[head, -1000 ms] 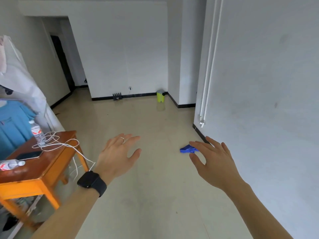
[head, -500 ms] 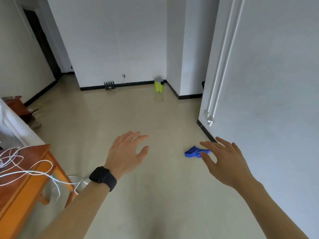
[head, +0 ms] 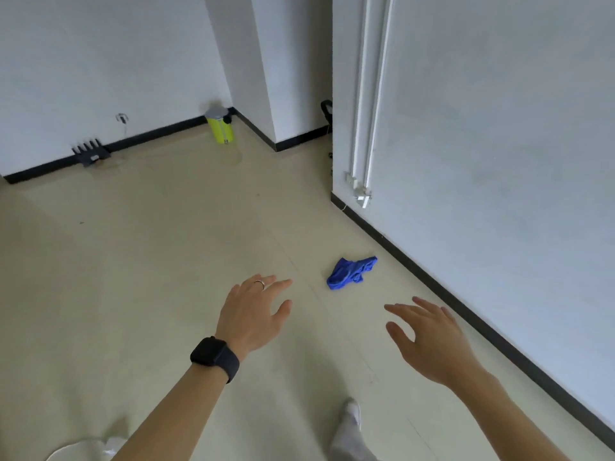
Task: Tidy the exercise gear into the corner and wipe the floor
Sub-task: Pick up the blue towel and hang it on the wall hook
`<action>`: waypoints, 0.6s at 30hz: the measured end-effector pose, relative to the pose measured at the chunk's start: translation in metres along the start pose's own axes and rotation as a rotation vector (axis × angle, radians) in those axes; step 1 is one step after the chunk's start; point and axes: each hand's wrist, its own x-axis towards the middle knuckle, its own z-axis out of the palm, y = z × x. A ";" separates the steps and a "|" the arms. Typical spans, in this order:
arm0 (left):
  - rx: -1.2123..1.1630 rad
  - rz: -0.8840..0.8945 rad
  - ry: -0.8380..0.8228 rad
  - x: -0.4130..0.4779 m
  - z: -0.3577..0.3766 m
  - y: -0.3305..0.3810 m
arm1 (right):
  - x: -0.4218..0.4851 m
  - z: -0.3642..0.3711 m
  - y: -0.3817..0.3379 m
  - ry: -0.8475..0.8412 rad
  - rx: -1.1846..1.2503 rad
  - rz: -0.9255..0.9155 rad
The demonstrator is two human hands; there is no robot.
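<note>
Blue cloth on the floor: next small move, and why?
Probably bend and reach the right hand down to the crumpled blue cloth. It lies loose on the beige floor near the black baseboard, ahead of both open, empty hands; the left hand hovers about as near.

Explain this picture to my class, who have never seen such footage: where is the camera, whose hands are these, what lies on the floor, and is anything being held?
The camera sits on a person's head, looking forward and down, so you see what they see. The two bare arms are their own. The left hand, with a ring and a black smartwatch on the wrist, and the right hand are both open and hold nothing. On the pale floor a crumpled blue cloth lies near the wall's black skirting, ahead of the hands and untouched. Farther off, a yellow-green bin stands in the corner, with a small dark router-like device against the far wall. A foot in a white sock shows below.
</note>
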 end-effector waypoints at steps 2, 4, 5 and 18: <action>0.017 0.029 -0.048 0.056 0.017 -0.010 | 0.043 0.016 0.004 -0.039 0.015 0.037; 0.033 0.048 -0.091 0.115 0.033 -0.019 | 0.093 0.032 0.008 -0.060 0.046 0.065; 0.041 0.052 -0.118 0.144 0.041 -0.023 | 0.120 0.038 0.010 -0.071 0.067 0.078; 0.181 0.159 -0.491 0.438 0.126 -0.061 | 0.388 0.103 0.021 -0.270 0.273 0.297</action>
